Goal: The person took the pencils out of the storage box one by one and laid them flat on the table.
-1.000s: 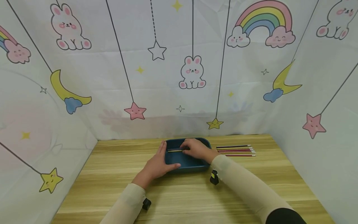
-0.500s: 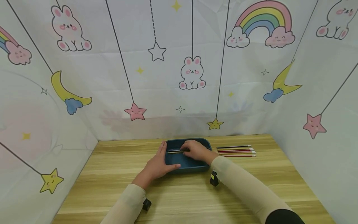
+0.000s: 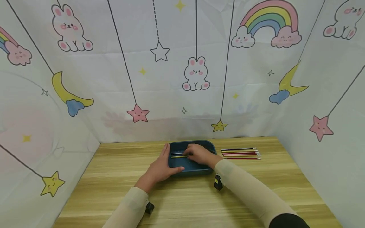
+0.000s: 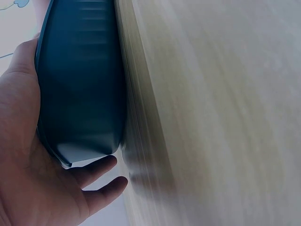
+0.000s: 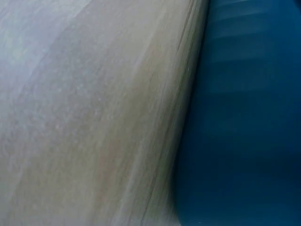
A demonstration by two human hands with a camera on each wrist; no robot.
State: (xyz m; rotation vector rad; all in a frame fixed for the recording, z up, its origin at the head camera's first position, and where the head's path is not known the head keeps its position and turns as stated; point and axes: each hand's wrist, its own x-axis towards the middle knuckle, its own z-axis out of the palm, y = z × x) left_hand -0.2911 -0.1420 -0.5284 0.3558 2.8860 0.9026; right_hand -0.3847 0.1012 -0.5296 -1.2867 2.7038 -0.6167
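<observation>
A dark blue tray [image 3: 189,164] stands on the table in the head view. My left hand [image 3: 160,167] rests against its front left corner, fingers fairly straight along the left side and thumb over the front rim. In the left wrist view, two fingers of that hand [image 4: 42,183] extend past the tray's end. My right hand [image 3: 201,154] reaches inside and pinches a yellowish pencil [image 3: 177,157], whose right part the hand hides. Just behind it lies a dark pencil [image 3: 176,153]. The right wrist view shows the tray's outer wall [image 5: 244,141] but no hand.
Right of the tray, several pencils [image 3: 242,154] in red, yellow and black lie side by side, white ends to the right. A printed cloth wall [image 3: 171,101] rises behind the wooden table [image 3: 114,177]. Similar cloth stands on both sides.
My right hand has shifted the yellowish pencil slightly toward the tray's front, widening the gap from the dark pencil. The left hand and tray have stayed in place.
</observation>
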